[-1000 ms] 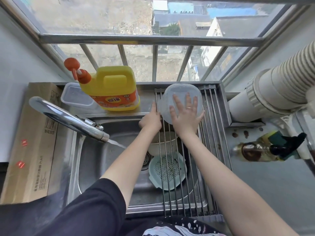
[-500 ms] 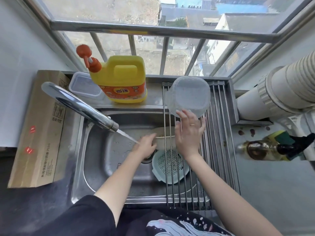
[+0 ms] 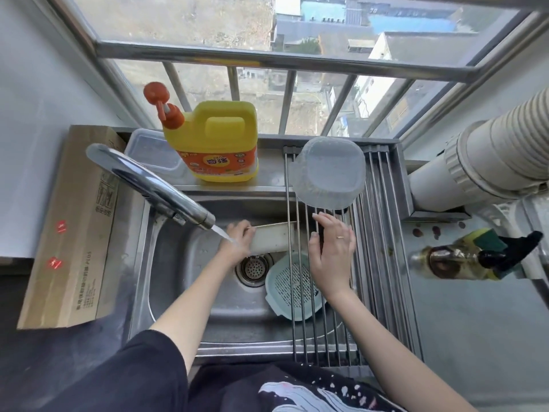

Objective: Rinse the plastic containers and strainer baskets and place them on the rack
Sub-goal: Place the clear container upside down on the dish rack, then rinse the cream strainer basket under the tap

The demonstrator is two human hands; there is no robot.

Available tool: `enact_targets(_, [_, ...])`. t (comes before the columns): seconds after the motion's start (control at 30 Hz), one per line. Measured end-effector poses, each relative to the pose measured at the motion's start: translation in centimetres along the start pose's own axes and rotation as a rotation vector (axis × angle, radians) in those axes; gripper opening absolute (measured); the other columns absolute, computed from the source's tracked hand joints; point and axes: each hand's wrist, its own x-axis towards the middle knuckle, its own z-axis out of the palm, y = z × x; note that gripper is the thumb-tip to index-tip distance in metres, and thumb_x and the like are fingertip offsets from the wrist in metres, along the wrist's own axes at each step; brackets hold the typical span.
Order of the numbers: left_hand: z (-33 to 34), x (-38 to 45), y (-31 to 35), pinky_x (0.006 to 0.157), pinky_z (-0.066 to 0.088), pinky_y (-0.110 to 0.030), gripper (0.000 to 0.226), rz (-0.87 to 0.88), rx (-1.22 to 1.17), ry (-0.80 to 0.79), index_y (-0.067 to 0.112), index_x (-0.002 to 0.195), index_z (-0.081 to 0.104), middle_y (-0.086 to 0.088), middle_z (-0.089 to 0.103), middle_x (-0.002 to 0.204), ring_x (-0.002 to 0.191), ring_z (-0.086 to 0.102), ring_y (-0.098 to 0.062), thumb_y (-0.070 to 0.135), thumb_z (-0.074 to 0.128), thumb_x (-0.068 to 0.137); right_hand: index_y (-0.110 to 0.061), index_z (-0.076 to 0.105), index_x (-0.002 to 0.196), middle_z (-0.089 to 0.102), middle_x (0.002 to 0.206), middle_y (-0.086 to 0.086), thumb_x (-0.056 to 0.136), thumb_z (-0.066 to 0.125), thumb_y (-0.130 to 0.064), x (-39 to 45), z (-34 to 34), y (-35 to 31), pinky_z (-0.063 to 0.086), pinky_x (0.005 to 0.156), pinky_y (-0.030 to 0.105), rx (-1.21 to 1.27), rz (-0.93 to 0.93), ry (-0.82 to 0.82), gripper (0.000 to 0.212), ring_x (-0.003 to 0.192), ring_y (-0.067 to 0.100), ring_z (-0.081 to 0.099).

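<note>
Only the head view here. Middle of the frame, the left hand (image 3: 239, 239) has its grip curled round the edge of a white container (image 3: 271, 239) down in the sink (image 3: 178, 263), right by the running tap (image 3: 154, 185), presumably for rinsing. The right hand (image 3: 332, 254) rests with fingers spread loosely on the rack (image 3: 383, 233), holding nothing. An upside-down clear container (image 3: 329, 173) drains at the rack's top end, and a green strainer basket (image 3: 294, 286) waits underneath in the sink.
</note>
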Motion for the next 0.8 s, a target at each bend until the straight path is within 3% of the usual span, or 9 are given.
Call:
enact_targets(0.07, [-1.2, -0.6, -1.0, 0.066, 0.027, -0.03, 0.014, -0.04, -0.074, 0.052, 0.011, 0.087, 0.049, -0.015, 0.053, 0.089, 0.089, 0.049, -0.028, 0.019, 0.046, 0.098, -0.018, 0.054, 0.122, 0.058, 0.123, -0.001, 0.091, 0.043, -0.019, -0.2, 0.2, -0.6, 0.024, 0.111, 0.053, 0.023, 0.013, -0.016, 0.032, 0.121, 0.011, 0.042])
enact_targets(0.23, [-3.5, -2.9, -3.2, 0.08, 0.049, -0.038, 0.023, -0.136, -0.208, 0.132, 0.007, 0.093, 0.057, -0.017, 0.059, 0.095, 0.094, 0.056, -0.031, 0.022, 0.041, 0.099, -0.015, 0.053, 0.122, 0.058, 0.12, 0.002, 0.091, 0.046, -0.012, -0.6, 0.9, -2.4, 0.035, 0.101, 0.038, 0.105, -0.008, -0.065, 0.032, 0.116, 0.019, 0.048])
enact_targets(0.3, [-4.1, -4.1, -3.6, 0.073, 0.046, -0.034, 0.021, -0.101, -0.203, 0.181, 0.006, 0.09, 0.058, -0.016, 0.06, 0.094, 0.089, 0.056, -0.029, 0.02, 0.044, 0.098, -0.011, 0.054, 0.119, 0.06, 0.111, 0.004, 0.092, 0.046, -0.007, -0.8, 1.1, -3.3, 0.043, 0.091, 0.035, 0.184, 0.038, -0.109, 0.028, 0.105, 0.019, 0.052])
enact_targets(0.37, [-4.5, -5.6, -3.8, 0.064, 0.03, -0.029, 0.017, -0.039, -0.129, 0.242, 0.012, 0.084, 0.054, -0.012, 0.056, 0.086, 0.082, 0.05, -0.023, 0.021, 0.047, 0.097, -0.014, 0.053, 0.117, 0.062, 0.096, 0.006, 0.094, 0.045, -0.007, -0.8, 1.2, -4.4, 0.049, 0.077, 0.037, 0.305, 0.19, -0.212, 0.025, 0.087, 0.02, 0.059])
enact_targets(0.43, [-4.7, -7.2, -3.8, 0.064, 0.025, -0.028, 0.019, 0.008, -0.082, 0.283, 0.011, 0.089, 0.057, -0.01, 0.051, 0.087, 0.081, 0.047, -0.021, 0.025, 0.046, 0.097, -0.018, 0.05, 0.117, 0.062, 0.086, 0.01, 0.097, 0.043, -0.013, -0.8, 1.4, -5.4, 0.049, 0.062, 0.035, 0.393, 0.36, -0.337, 0.022, 0.069, 0.021, 0.06])
enact_targets(0.57, [-4.8, -10.3, -3.7, 0.071, 0.035, -0.031, 0.022, 0.11, -0.007, 0.359, 0.007, 0.102, 0.059, -0.012, 0.047, 0.098, 0.09, 0.053, -0.032, 0.024, 0.046, 0.097, -0.014, 0.046, 0.113, 0.06, 0.078, 0.011, 0.099, 0.037, -0.041, -0.2, 2.3, -7.1, 0.04, 0.039, 0.022, 0.474, 0.74, -0.557, 0.031, 0.048, 0.015, 0.054])
enact_targets(0.67, [-3.9, -13.2, -4.1, 0.06, 0.039, -0.023, 0.021, 0.325, 0.126, 0.381, 0.006, 0.102, 0.062, -0.005, 0.042, 0.095, 0.072, 0.049, -0.02, 0.023, 0.052, 0.096, -0.007, 0.052, 0.095, 0.049, 0.06, 0.007, 0.096, 0.038, -0.055, 0.2, 2.3, -7.5, 0.03, 0.035, 0.016, 0.717, 1.1, -0.715, 0.05, 0.043, 0.011, 0.038])
enact_targets(0.73, [-3.5, -14.7, -5.0, 0.053, 0.031, -0.015, 0.017, 0.419, 0.151, 0.378, 0.005, 0.098, 0.063, 0.0, 0.037, 0.09, 0.062, 0.039, -0.01, 0.019, 0.056, 0.094, -0.001, 0.056, 0.1, 0.047, 0.057, 0.005, 0.097, 0.045, -0.045, -0.2, 2.5, -7.1, 0.026, 0.032, 0.016, 0.627, 1.057, -0.793, 0.045, 0.04, 0.008, 0.033])
enact_targets(0.8, [-3.5, -15.4, -5.9, 0.055, 0.035, -0.019, 0.016, 0.436, 0.155, 0.383, 0.007, 0.1, 0.063, 0.002, 0.038, 0.091, 0.064, 0.042, -0.011, 0.02, 0.057, 0.093, -0.003, 0.054, 0.112, 0.052, 0.063, 0.005, 0.1, 0.045, -0.03, -1.0, 2.6, -7.2, 0.027, 0.033, 0.018, 0.492, 0.861, -0.786, 0.032, 0.04, 0.008, 0.037])
